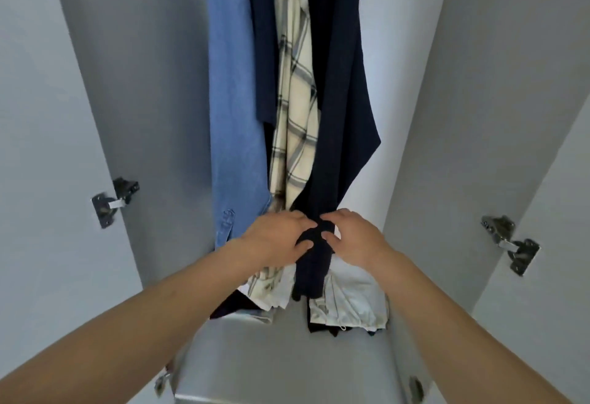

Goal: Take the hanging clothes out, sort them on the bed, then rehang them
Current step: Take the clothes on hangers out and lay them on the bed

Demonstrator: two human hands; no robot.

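Note:
Several garments hang inside an open grey wardrobe: a light blue denim shirt [234,116] on the left, a dark navy top [263,52], a cream plaid shirt [295,122] and a long navy garment [341,100] on the right. My left hand [274,237] and my right hand [354,240] both pinch the lower part of the long navy garment, thumbs on its front. Its hem hangs just below my hands. Hangers and the rail are out of sight above.
Two wardrobe doors stand open, the left door [48,116] and the right door [526,100], each with a metal hinge [115,200]. Folded pale and dark clothes [351,304] lie on the wardrobe floor. A grey ledge [287,365] runs in front.

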